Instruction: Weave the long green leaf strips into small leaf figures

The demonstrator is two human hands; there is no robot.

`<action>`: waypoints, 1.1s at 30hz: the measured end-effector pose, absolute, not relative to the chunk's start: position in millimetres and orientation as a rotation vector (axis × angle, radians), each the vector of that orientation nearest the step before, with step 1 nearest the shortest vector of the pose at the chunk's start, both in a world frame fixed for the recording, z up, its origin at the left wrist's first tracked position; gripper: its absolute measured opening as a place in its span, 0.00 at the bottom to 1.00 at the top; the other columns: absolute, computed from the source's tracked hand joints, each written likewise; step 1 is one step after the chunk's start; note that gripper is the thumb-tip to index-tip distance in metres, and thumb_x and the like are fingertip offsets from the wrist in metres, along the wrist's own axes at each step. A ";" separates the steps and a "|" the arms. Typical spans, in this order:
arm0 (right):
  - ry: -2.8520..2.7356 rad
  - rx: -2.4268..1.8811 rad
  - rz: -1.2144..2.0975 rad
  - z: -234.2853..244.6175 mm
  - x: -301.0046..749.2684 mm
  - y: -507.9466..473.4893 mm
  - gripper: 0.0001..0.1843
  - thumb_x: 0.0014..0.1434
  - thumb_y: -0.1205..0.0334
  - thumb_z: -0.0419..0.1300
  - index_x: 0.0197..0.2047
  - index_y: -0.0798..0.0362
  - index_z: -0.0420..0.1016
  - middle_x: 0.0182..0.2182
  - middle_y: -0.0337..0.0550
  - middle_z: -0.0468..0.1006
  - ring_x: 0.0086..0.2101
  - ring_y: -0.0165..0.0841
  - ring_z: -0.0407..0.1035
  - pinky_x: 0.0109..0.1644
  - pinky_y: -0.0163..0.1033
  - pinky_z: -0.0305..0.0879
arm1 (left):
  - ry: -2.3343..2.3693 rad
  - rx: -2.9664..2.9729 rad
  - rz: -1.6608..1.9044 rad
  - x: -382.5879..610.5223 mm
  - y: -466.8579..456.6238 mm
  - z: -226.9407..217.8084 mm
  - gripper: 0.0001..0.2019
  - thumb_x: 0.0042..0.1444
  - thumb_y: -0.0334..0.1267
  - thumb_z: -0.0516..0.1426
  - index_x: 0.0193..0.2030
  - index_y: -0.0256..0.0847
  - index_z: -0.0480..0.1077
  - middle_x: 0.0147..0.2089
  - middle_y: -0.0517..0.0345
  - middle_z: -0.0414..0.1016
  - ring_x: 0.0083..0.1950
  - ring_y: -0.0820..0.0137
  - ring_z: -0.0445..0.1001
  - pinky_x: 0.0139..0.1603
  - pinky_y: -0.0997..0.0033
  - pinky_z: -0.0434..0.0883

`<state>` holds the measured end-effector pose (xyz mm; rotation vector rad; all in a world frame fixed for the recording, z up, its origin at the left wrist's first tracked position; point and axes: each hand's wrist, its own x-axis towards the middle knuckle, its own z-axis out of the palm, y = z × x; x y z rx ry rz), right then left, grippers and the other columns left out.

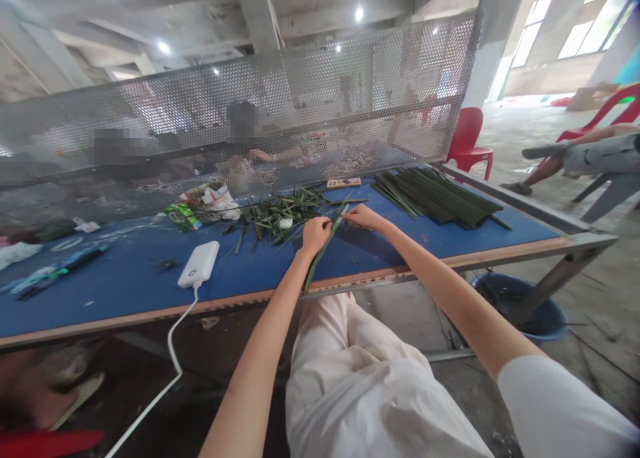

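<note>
My left hand (316, 237) is shut on a long green leaf strip (326, 245), whose lower end hangs over the table's front edge. My right hand (361, 218) pinches the strip's upper part, close to my left hand. Just beyond both hands lies a loose heap of green leaf trimmings (280, 215) on the blue tabletop (125, 291). Farther right is a neat stack of long dark green leaves (435, 198). A white power bank (199, 263) with a white cable (173, 358) lies left of my hands.
A perforated metal screen (280, 98) rises along the table's far side, with seated people behind it. Packets and small items lie at the table's left. A blue basin (517, 305) sits on the floor at right, near a seated person's legs (580, 158) and red plastic chairs.
</note>
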<state>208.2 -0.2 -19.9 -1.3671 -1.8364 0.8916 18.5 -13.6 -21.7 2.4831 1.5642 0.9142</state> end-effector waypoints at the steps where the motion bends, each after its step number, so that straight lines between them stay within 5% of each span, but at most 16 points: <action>1: -1.858 -1.356 0.904 -20.5 206.6 -0.8 0.19 0.61 0.55 0.57 0.25 0.59 0.74 0.11 0.35 0.63 0.14 0.23 0.55 0.19 0.29 0.50 | 1.564 2.471 0.922 18.4 -13.3 -22.1 0.11 0.58 0.35 0.55 0.30 0.40 0.78 0.32 0.50 0.80 0.37 0.62 0.75 0.37 0.70 0.64; 11: -1.912 -1.358 0.849 -18.4 199.3 -6.6 0.20 0.63 0.56 0.55 0.24 0.58 0.73 0.13 0.36 0.65 0.14 0.24 0.58 0.20 0.29 0.53 | 1.307 1.727 1.128 17.2 -1.1 -21.7 0.05 0.48 0.34 0.62 0.30 0.37 0.78 0.30 0.53 0.80 0.34 0.65 0.76 0.38 0.70 0.69; 18: -1.685 -1.374 0.901 -14.6 200.3 -2.9 0.20 0.67 0.59 0.50 0.29 0.59 0.76 0.11 0.33 0.61 0.12 0.24 0.54 0.19 0.30 0.51 | 0.940 1.578 1.016 17.4 0.0 -15.2 0.18 0.40 0.25 0.59 0.40 0.37 0.80 0.40 0.54 0.81 0.30 0.74 0.72 0.34 0.73 0.68; 26: -1.538 -1.228 0.978 -13.6 199.5 -3.7 0.12 0.66 0.63 0.52 0.41 0.58 0.75 0.15 0.31 0.62 0.16 0.23 0.55 0.21 0.28 0.53 | 0.993 1.560 1.070 20.7 -3.2 -14.1 0.15 0.47 0.26 0.59 0.44 0.35 0.77 0.37 0.54 0.80 0.26 0.76 0.71 0.30 0.73 0.68; 30: -1.407 -1.180 0.987 -11.8 203.1 0.3 0.10 0.65 0.62 0.53 0.41 0.58 0.73 0.16 0.30 0.61 0.16 0.23 0.54 0.20 0.28 0.52 | 1.005 1.573 1.012 21.6 -7.0 -14.6 0.06 0.53 0.33 0.58 0.35 0.34 0.76 0.32 0.53 0.79 0.22 0.76 0.69 0.25 0.75 0.65; 33: -1.341 -1.201 0.899 -10.9 205.6 2.8 0.11 0.64 0.63 0.52 0.42 0.58 0.73 0.16 0.30 0.61 0.16 0.24 0.54 0.21 0.29 0.53 | 1.060 1.652 0.984 21.1 -6.1 -16.3 0.09 0.57 0.38 0.57 0.31 0.34 0.75 0.28 0.53 0.77 0.19 0.77 0.65 0.22 0.74 0.61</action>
